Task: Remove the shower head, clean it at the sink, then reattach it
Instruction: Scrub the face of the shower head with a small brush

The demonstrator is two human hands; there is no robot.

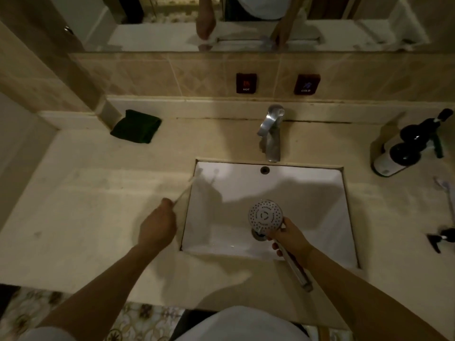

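Over sink [320,183] — L hand [157,225] w/ blurred toothbrush [186,187].

I'm looking at a bathroom: a white sink [295,193] is sitting in a beige counter [86,217], a tap [270,134] standing behind the sink, a mirror [246,20] hanging above it, and bottles [403,148] standing to its right.

Both hands [157,223] closed (each gripping), left [157,223] knuckles up, right [291,238] forward
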